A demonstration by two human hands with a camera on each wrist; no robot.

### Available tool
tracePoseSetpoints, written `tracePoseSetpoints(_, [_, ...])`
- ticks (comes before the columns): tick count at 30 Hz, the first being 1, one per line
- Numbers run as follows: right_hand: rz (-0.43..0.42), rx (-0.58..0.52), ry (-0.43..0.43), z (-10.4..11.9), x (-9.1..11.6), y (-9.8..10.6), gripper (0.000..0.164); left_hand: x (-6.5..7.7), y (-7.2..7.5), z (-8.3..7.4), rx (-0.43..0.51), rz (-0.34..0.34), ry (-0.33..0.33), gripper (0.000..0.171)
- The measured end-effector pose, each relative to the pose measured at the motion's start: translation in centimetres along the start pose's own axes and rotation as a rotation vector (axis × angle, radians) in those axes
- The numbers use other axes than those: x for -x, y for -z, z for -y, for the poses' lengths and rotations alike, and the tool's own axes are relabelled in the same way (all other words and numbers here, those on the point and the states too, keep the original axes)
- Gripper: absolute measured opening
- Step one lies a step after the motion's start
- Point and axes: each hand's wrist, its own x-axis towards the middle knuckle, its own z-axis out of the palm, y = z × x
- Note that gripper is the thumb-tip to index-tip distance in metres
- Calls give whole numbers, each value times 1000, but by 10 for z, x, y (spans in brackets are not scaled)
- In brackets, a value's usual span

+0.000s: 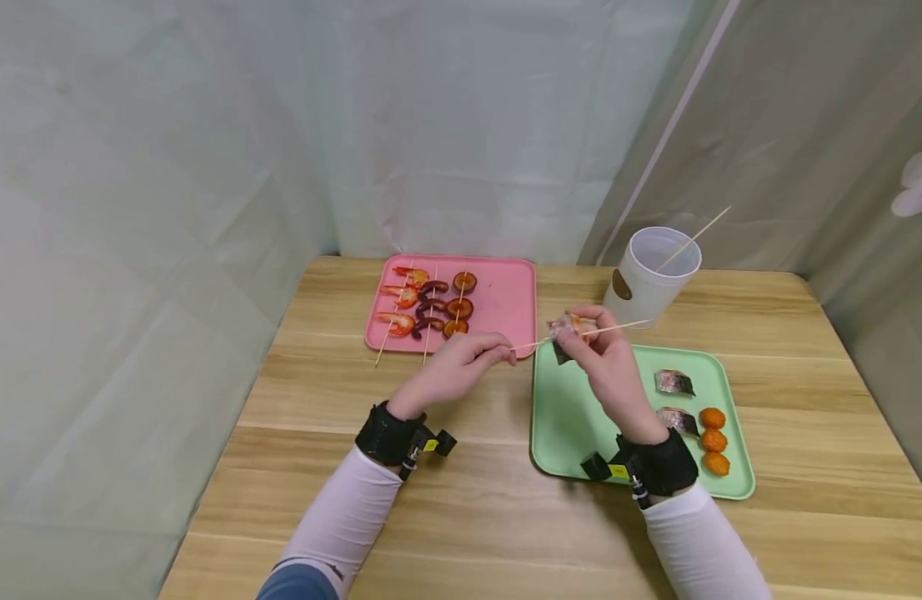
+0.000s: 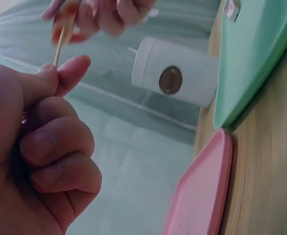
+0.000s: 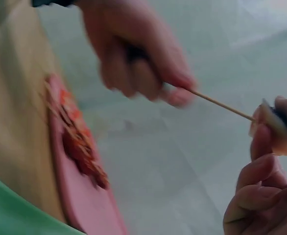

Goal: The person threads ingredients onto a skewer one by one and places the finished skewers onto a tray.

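My left hand (image 1: 464, 362) pinches one end of a wooden skewer (image 3: 222, 105) between thumb and index finger, its other fingers curled. The right hand (image 1: 614, 375) holds a piece of fish (image 3: 275, 132) with dark skin and pale flesh between thumb and fingers. The skewer runs through the fish, and its far end sticks out beyond the right hand. Both hands are above the table, the right over the green tray's (image 1: 573, 417) back edge. Two similar fish pieces, a far one (image 1: 674, 382) and a near one (image 1: 678, 421), lie on that tray.
Three orange balls (image 1: 714, 440) sit in a row on the green tray's right side. A pink tray (image 1: 506, 292) behind the left hand bears skewers of shrimp (image 1: 397, 323), dark curled pieces (image 1: 431, 307) and round brown slices (image 1: 458, 309). A white cup (image 1: 648, 292) holds a skewer.
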Motion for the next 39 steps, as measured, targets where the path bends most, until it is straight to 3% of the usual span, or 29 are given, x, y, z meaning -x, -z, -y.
tracePoseSetpoints(4, [119,57,-61,-9,2,-15,35,-2,-7,-5,42,34,-17,27])
tracePoseSetpoints(8, [169,66,-88,-14,3,-22,41,-2,-11,-8,61,33,-8,24])
tracePoseSetpoints(24, [197,179,-109,-15,1,-17,43,-1,-10,-9,75,23,-11,24])
tracePoseSetpoints(39, [269,196,-145,-9,-1,-11,52,0,-9,-8,87,13,21,26])
